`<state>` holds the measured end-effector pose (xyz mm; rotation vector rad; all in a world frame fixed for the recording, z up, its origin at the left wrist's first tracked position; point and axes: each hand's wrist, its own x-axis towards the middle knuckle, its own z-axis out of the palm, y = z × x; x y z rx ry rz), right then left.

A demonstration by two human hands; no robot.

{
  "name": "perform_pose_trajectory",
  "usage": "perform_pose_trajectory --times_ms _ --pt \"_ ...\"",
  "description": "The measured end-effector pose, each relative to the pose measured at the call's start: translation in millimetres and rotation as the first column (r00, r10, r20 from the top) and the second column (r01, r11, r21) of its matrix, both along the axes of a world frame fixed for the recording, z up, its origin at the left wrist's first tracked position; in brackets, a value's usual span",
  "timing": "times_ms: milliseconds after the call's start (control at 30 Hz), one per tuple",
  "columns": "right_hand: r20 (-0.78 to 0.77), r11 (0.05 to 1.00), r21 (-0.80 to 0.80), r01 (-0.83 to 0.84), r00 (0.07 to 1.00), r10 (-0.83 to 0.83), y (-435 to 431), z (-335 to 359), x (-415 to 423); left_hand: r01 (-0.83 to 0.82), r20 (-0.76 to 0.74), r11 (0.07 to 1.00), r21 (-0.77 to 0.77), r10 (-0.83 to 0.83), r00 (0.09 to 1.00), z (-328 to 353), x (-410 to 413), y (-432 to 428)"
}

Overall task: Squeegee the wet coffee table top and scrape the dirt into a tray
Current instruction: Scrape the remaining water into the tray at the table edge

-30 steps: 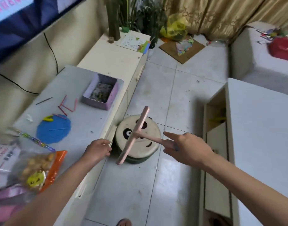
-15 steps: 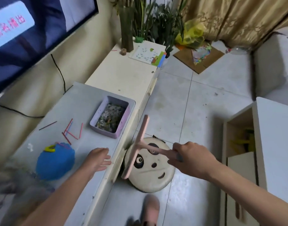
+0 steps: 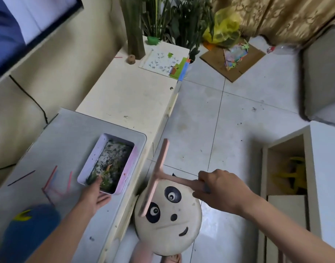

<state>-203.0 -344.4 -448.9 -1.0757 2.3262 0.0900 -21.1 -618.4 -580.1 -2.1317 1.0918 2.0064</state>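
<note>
L hand fingers pinched near rim of lilac rectangular dirt-filled tray on grey table, close to its edge. R hand gripped pink T-shaped squeegee off-table, above panda-face stool. Risk: a one-end pull could tip the tray, spilling dirt.

We have one view, head-worn and wide-angle, facing forward and steeply down, close above the tray at lower left, with floor filling the centre.
</note>
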Motion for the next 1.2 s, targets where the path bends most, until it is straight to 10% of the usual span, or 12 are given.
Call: perform_pose_trajectory --times_ms 700,1200 --pt "-0.005 0.944 0.066 0.322 0.946 -0.323 55 35 35 0.116 -0.138 0.993 0.026 -0.111 0.984 49 -27 13" --pt "0.014 0.804 0.068 0.591 0.805 -0.593 302 24 53 0.317 -0.153 0.939 0.130 -0.297 0.942 63 -89 228"
